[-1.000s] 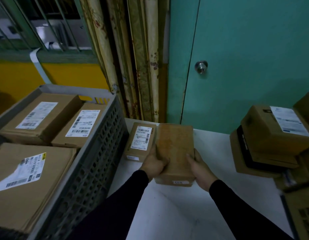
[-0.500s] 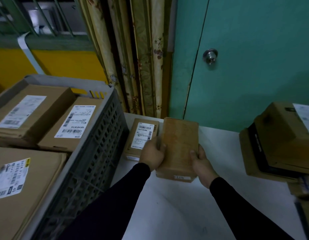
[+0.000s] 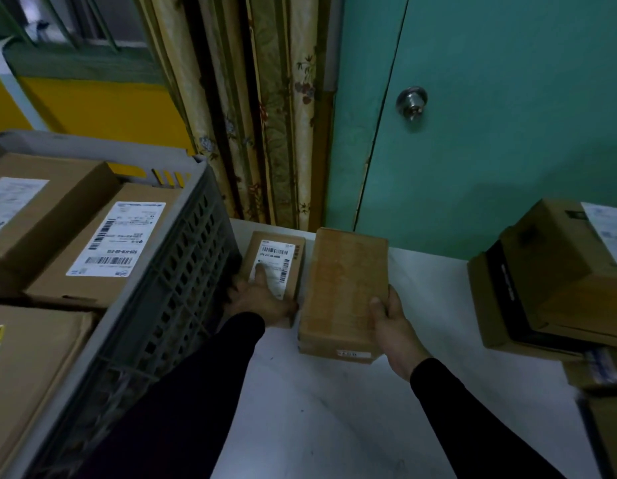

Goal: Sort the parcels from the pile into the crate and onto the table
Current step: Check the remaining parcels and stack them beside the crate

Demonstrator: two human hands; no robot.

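On the white bench, seen from the head camera, two small parcels lie side by side against the far edge, just right of the grey crate. The plain brown parcel lies flat with its long side running away from the person. The right hand grips its near right corner, thumb on the top face and fingers round the side. The labelled parcel sits between that one and the crate wall, very close to both. The left hand rests flat on it, fingers straight and spread over the white label, pressing rather than gripping.

Inside the crate lie larger flat cartons, labels up, filling most of what shows. At the right edge the remaining pile is stacked, well apart from the two small parcels; its lower boxes are partly cut off by the frame.

Both small parcels look like stiff corrugated board, light enough for one hand, with square edges that give a sure hold. The cardboard is matt and should not slip. I judge the best hold to be across the short width, thumb on top and fingers under or along the side, as the right hand does now. The labelled parcel sits tight by the crate wall, so fingers have little room on its left; taking it by the near end would be easier. Nothing suggests the contents are fragile, though that cannot be told
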